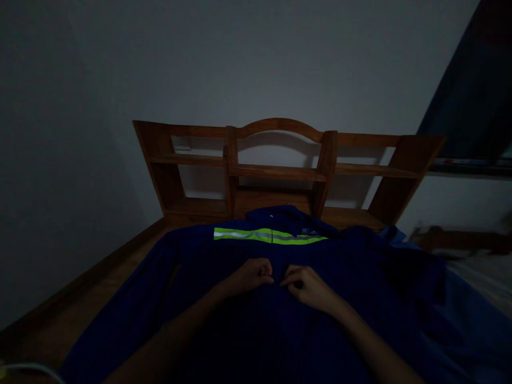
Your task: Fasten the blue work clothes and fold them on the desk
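A dark blue jacket (188, 277) lies spread out in front of me, its collar (276, 214) at the far side. Across its chest runs a yellow-green and silver reflective strip (248, 234), split by the front opening. My left hand (256, 273) is closed over the middle of the jacket, just below the strip, with its fingers curled and the thumb near the fingertips. A small gap to the right, my right hand (306, 285) is closed in a pinch, fingertips toward the front opening. Dim light hides whatever either hand pinches.
Beyond the collar stands a wooden shelf headboard (276, 172) against the pale wall (256, 64). Lighter blue cloth (468, 309) lies at the right. A wooden surface (80, 288) shows at the left, with a pale cable (34, 366) at the lower left corner.
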A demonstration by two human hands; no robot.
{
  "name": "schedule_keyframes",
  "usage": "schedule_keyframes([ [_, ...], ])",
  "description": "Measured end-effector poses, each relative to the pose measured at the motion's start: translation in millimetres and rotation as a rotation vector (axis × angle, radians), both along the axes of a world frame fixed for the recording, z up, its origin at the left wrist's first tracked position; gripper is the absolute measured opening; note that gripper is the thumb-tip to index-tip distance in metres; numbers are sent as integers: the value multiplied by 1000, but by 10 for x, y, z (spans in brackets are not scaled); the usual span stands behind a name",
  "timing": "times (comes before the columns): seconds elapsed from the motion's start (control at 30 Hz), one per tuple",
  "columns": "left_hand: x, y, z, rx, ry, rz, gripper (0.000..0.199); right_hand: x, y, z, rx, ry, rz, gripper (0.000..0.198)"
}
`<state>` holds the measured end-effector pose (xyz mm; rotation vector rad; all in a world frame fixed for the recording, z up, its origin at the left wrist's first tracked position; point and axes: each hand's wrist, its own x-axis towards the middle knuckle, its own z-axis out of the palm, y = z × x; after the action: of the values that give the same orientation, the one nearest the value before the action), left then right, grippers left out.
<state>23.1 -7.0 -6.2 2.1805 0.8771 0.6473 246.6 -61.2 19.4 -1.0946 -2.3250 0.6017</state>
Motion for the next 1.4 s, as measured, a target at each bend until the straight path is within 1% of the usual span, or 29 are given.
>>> schedule_keyframes([
  [0.07,4,-36,10,-9,-34,41,23,0,-23,18,13,-6,27,34],
  [0.13,23,-54,35,-79,-105,108,23,7,-32,39,13,13,52,32],
  [0.2,72,-45,78,-233,-207,179,28,25,-17,59,-9,82,45,31],
  [0.3,183,-3,146,-514,-395,205,41,69,45,74,-72,239,23,26],
  [0.33,216,9,154,-575,-454,207,44,84,68,74,-96,283,19,25],
  [0.4,260,19,123,-633,-542,222,46,104,108,63,-143,343,9,24],
  [0.47,270,5,35,-639,-595,237,43,104,133,39,-172,373,-10,24],
  [0.53,262,-28,-70,-620,-630,223,39,85,145,4,-168,387,-25,24],
  [0.63,255,-92,-146,-508,-614,207,30,41,151,-59,-115,385,-61,22],
  [0.7,259,-137,-118,-437,-572,210,24,16,150,-94,-90,382,-100,21],
  [0.83,261,-206,-6,-369,-495,228,15,-14,155,-132,-77,376,-145,21],
  [0.9,257,-221,17,-339,-479,228,14,-28,167,-142,-81,375,-167,21],
  [0.97,259,-222,12,-351,-494,231,16,-45,187,-155,-104,384,-187,21],
  [1.0,265,-219,4,-383,-517,237,18,-54,197,-163,-123,389,-190,21],
  [1.13,314,-207,-16,-616,-647,299,23,-85,228,-193,-184,406,-166,20],
  [1.17,327,-208,-15,-654,-665,317,25,-91,228,-197,-187,408,-159,19],
  [1.23,345,-212,-14,-648,-651,364,29,-101,220,-199,-176,400,-152,17],
  [1.3,350,-216,-18,-589,-598,403,30,-112,201,-192,-142,371,-150,15],
  [1.4,344,-214,-31,-560,-548,423,23,-133,170,-175,-83,307,-147,11],
])
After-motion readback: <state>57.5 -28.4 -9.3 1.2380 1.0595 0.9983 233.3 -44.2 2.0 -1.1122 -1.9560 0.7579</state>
